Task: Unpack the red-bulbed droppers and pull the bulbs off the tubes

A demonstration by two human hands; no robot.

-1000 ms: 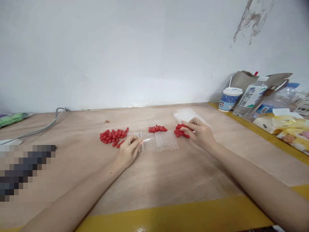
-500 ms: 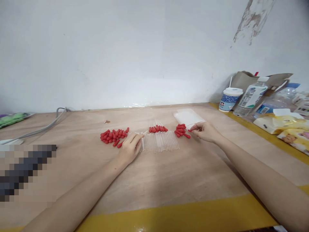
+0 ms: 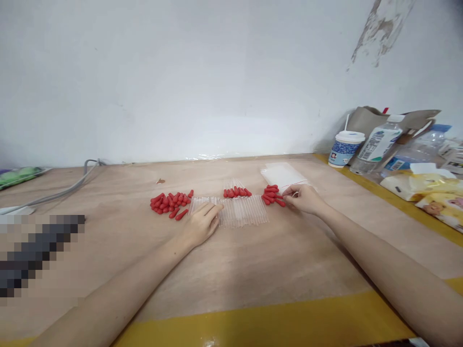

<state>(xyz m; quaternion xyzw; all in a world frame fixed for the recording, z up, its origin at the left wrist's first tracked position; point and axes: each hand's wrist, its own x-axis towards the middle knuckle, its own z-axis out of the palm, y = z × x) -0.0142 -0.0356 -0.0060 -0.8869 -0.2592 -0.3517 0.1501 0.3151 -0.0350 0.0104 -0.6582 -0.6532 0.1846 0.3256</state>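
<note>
A row of clear glass tubes [image 3: 246, 212] lies side by side on the wooden table [image 3: 253, 265]. My left hand [image 3: 202, 222] rests on the left part of the row, fingers curled over the tubes. Red rubber caps lie in three heaps: a left heap [image 3: 170, 202], a small middle heap [image 3: 237, 192] and a right heap [image 3: 271, 195]. My right hand [image 3: 304, 198] is beside the right heap, its fingers pinched at a red cap. A stack of clear plastic bags [image 3: 284, 174] lies just behind that hand.
At the back right stand a paper cup [image 3: 343, 148], a plastic bottle [image 3: 374, 144], a brown paper bag [image 3: 390, 118] and tissue packs [image 3: 419, 185]. A grey cable [image 3: 65, 190] runs along the back left. A yellow strip [image 3: 271, 323] edges the table front.
My right hand has drawn back off the right red heap and now pinches at its edge. My left hand has slid a little right along the tubes and flattened onto them.
</note>
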